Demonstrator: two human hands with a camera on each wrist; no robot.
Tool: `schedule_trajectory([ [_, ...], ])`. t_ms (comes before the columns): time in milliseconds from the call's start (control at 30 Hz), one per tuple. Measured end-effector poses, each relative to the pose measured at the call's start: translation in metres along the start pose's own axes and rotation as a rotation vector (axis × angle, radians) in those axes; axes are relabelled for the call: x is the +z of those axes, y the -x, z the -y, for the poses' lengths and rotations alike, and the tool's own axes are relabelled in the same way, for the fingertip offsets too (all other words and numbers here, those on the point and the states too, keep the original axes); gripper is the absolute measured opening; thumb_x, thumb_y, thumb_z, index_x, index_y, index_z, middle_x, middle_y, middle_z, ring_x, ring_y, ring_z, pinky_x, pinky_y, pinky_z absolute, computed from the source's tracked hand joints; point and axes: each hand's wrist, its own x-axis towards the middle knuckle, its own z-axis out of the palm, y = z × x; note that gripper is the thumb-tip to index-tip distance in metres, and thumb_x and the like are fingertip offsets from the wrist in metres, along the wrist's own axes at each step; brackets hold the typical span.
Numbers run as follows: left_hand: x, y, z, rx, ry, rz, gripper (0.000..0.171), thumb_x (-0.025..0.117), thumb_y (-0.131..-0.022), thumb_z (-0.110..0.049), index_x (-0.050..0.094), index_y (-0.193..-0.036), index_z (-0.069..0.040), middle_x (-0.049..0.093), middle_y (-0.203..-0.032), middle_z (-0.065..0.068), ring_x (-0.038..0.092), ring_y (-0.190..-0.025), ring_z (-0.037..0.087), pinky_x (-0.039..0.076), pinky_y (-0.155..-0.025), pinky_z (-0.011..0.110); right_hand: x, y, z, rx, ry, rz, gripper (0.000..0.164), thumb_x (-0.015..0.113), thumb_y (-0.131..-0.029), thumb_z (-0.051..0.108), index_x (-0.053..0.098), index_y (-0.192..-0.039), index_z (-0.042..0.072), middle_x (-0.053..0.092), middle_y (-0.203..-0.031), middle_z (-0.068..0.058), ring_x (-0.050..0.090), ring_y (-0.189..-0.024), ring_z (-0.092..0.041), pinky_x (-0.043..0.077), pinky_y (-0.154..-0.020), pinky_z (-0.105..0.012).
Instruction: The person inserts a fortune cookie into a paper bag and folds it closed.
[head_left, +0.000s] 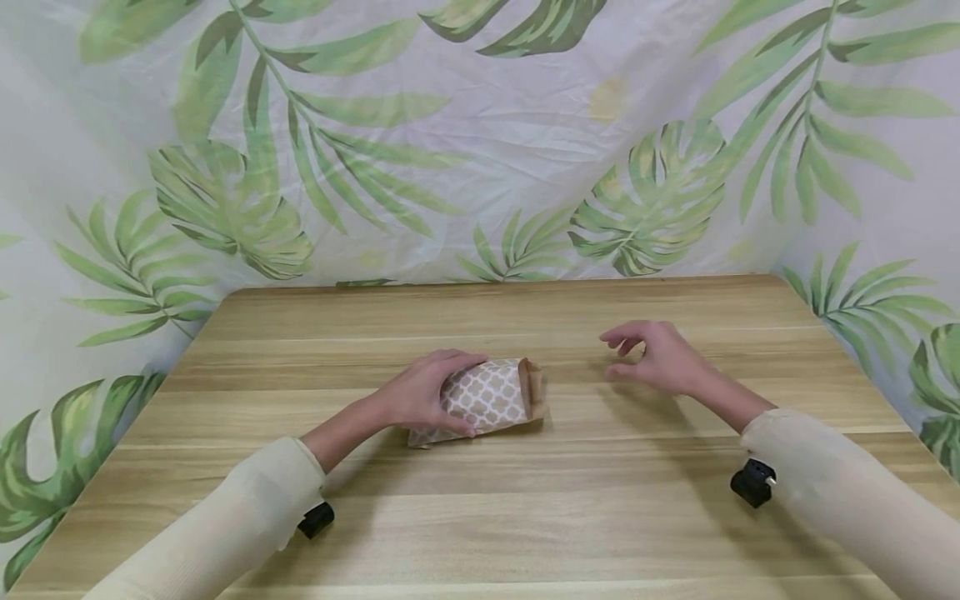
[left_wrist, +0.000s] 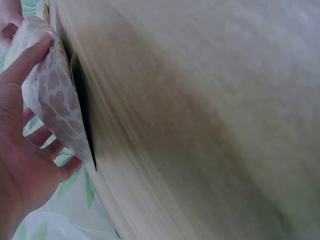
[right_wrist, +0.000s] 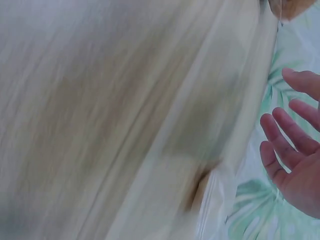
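A small paper bag (head_left: pixel 491 393) with a white and tan lattice print lies on its side on the wooden table. Its mouth points right and gapes a little, with plain brown paper showing. My left hand (head_left: pixel 427 392) grips the bag from its left part, thumb on the near side and fingers over the far side. In the left wrist view the thumb lies across the printed paper (left_wrist: pixel 57 100). Apart from the bag, to its right, my right hand (head_left: pixel 660 358) hovers over the table with fingers loosely bent, holding nothing; the right wrist view shows its fingers (right_wrist: pixel 282 140) spread.
The wooden table (head_left: pixel 480 533) reaches back to a leaf-patterned curtain (head_left: pixel 480 167), which also hangs at both sides. Small black devices sit under both sleeves, one at the left cuff (head_left: pixel 317 520) and one at the right cuff (head_left: pixel 752 483).
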Motion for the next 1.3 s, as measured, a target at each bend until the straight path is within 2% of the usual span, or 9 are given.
schedule_trajectory([
  [67,0.001,0.000,0.001,0.001,0.001,-0.001,0.099,0.095,-0.070,-0.043,0.051,-0.151,-0.005,0.059,-0.143,0.015,0.055,-0.132,0.036,0.046,-0.107,0.057,-0.005,0.002,-0.002,-0.001,0.015,-0.006,0.041,0.084,-0.084,0.006,0.071,-0.121,-0.007,0.074,-0.113,-0.023,0.071,-0.100,-0.035,0.056,-0.079,-0.048],
  [267,0.002,0.002,0.004,0.010,0.014,-0.010,0.098,0.095,-0.070,-0.042,0.052,-0.150,-0.005,0.059,-0.143,0.015,0.055,-0.131,0.036,0.047,-0.107,0.057,-0.013,0.005,-0.017,-0.016,0.065,-0.010,0.040,0.083,-0.086,0.006,0.071,-0.122,-0.007,0.074,-0.115,-0.023,0.069,-0.107,-0.039,0.053,-0.088,-0.060],
  [467,0.002,0.003,0.005,0.020,0.012,-0.021,0.098,0.095,-0.070,-0.043,0.053,-0.149,-0.005,0.060,-0.142,0.015,0.056,-0.130,0.035,0.047,-0.106,0.057,-0.024,0.011,-0.029,0.005,0.082,0.012,0.037,0.079,-0.087,0.003,0.072,-0.122,-0.005,0.072,-0.121,-0.023,0.064,-0.118,-0.045,0.049,-0.099,-0.063],
  [633,0.002,0.004,0.006,0.014,0.020,-0.023,0.098,0.096,-0.069,-0.041,0.054,-0.149,-0.005,0.060,-0.143,0.015,0.055,-0.131,0.035,0.046,-0.107,0.057,-0.033,0.016,-0.037,0.000,0.132,0.042,0.036,0.070,-0.084,-0.004,0.073,-0.120,-0.004,0.070,-0.125,-0.024,0.060,-0.123,-0.049,0.047,-0.101,-0.064],
  [833,0.003,0.005,0.006,0.005,0.015,-0.016,0.099,0.096,-0.068,-0.042,0.053,-0.149,-0.005,0.059,-0.145,0.014,0.053,-0.134,0.035,0.044,-0.109,0.056,-0.041,0.020,-0.048,-0.035,0.190,0.123,0.048,0.066,-0.075,-0.007,0.070,-0.123,-0.007,0.062,-0.132,-0.031,0.054,-0.127,-0.055,0.045,-0.101,-0.067],
  [967,0.003,0.005,0.006,0.001,0.017,-0.011,0.099,0.096,-0.069,-0.042,0.053,-0.150,-0.006,0.058,-0.146,0.014,0.053,-0.134,0.035,0.044,-0.109,0.057,-0.045,0.023,-0.055,-0.036,0.182,0.180,0.062,0.066,-0.068,-0.007,0.064,-0.129,-0.010,0.055,-0.139,-0.037,0.048,-0.131,-0.058,0.040,-0.106,-0.070],
  [1300,0.002,0.006,0.006,0.005,0.018,-0.018,0.097,0.096,-0.069,-0.042,0.054,-0.149,-0.006,0.059,-0.144,0.014,0.054,-0.133,0.035,0.044,-0.109,0.057,-0.057,0.033,-0.061,0.016,0.112,0.253,0.074,0.075,-0.076,0.008,0.049,-0.143,-0.013,0.044,-0.147,-0.041,0.038,-0.137,-0.061,0.032,-0.110,-0.072],
])
